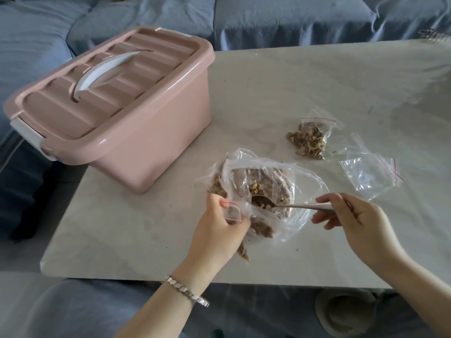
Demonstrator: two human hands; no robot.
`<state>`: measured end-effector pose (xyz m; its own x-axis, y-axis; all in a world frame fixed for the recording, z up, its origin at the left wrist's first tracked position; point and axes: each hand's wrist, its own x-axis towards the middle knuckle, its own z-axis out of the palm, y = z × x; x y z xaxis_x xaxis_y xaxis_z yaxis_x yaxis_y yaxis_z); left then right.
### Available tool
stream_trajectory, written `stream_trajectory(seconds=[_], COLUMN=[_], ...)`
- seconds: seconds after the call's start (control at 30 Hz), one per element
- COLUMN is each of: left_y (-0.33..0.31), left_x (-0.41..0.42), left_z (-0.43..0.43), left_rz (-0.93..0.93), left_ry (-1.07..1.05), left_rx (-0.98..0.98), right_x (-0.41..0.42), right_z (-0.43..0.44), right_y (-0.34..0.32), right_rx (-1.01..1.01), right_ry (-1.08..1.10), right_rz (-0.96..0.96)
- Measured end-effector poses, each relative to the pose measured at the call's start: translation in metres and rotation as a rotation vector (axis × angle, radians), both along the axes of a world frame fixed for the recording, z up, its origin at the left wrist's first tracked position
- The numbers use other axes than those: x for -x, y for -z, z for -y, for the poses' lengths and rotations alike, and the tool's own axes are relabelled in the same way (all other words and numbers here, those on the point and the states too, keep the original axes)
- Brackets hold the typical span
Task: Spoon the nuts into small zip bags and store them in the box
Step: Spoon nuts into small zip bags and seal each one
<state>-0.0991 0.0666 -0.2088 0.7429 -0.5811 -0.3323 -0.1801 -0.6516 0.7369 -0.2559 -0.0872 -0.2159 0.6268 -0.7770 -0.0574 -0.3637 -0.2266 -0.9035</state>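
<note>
Two hands work in the lower middle of the frame, apart from each other, and each one holds something. On your left wrist you wear a silver bracelet (pixel 186 289). Your left hand (pixel 219 230) pinches the small zip bag (pixel 233 212) by its mouth, where a red line runs; some brown pieces show under this hand, but I cannot tell if they are inside that bag. Your right hand (pixel 351 215) grips the handle of the spoon (pixel 300 205), with the fingers curled around it. The bowl of the spoon is inside the large clear bag (pixel 305 176), and it lies among the nuts (pixel 258 186) there. This bag lies open on the table (pixel 292 81), between your two hands and a little above them.

Further up and to the right, a filled zip bag (pixel 311 139) lies flat on the table. Just beside it, toward the right edge, lie the empty zip bags (pixel 371 172), overlapping one another.

In the upper left of the frame stands the pink box (pixel 146 147), on the left corner of the table. Its lid (pixel 136 76) is on, and the white handle (pixel 102 71) lies across the top. Behind the table, along the top of the frame, there is a sofa (pixel 292 18) under a blue cover.
</note>
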Motion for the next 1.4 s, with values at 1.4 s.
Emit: stream_trajectory(seconds=[1.4], left_y=[0.014], left_x=[0.002], left_z=[0.042], left_rz=[0.225], left_ry=[0.152], left_rx=[0.296], right_x=[-0.023], right_z=[0.012], right_y=[-0.096], right_rx=[0.302], right_ry=[-0.028], right_rz=[0.074])
